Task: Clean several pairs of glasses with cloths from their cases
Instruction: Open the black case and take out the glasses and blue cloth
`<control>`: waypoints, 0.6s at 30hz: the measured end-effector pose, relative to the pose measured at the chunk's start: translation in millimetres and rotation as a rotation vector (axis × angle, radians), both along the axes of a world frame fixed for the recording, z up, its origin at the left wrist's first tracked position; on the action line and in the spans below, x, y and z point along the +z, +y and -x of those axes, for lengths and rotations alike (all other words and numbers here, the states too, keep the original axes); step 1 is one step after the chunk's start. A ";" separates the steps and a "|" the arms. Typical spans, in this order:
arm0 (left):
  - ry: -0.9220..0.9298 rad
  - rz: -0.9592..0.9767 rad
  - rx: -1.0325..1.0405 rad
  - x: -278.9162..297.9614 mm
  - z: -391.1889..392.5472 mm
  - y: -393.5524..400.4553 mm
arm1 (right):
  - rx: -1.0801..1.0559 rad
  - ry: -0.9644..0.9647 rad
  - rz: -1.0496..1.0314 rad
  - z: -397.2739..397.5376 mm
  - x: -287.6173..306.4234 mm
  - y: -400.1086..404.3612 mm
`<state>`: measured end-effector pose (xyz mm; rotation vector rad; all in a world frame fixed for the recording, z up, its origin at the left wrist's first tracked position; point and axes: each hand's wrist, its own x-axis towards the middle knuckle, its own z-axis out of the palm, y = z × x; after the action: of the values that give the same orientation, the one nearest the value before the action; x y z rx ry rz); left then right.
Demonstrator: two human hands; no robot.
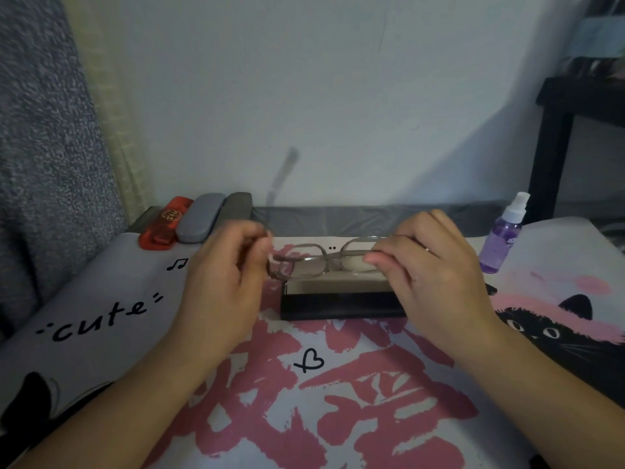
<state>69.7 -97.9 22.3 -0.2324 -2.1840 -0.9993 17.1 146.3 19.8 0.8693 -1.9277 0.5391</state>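
A pair of grey translucent glasses [324, 260] hangs just above an open black case [341, 304] with a pale lining. My left hand [226, 275] pinches the left end of the frame at the hinge. My right hand [436, 265] grips the right lens rim, thumb under it. A temple arm is folded behind the lenses. No cloth shows in view.
Three closed cases lie at the back left: a red one [165, 223], a light grey one [199, 218], a dark grey one [238, 206]. A purple spray bottle [504, 235] stands at the right. A black shelf [575, 106] rises at the far right. The printed mat [304, 384] covers the table.
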 end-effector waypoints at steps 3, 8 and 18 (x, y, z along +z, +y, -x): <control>-0.022 -0.256 0.018 4.0 -1.6 5.5 | -0.076 -0.068 0.052 -1.2 -2.0 -3.9; -0.028 -0.279 0.009 0.5 -1.8 10.2 | -0.229 -0.157 0.148 -5.2 3.4 -9.3; 0.053 -0.217 0.054 2.5 4.5 3.2 | 0.105 -0.908 0.480 -25.1 26.7 0.9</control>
<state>65.2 -94.7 24.8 -0.0969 -2.0054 -1.1757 42.2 147.2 46.6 0.4234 -2.3631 1.5879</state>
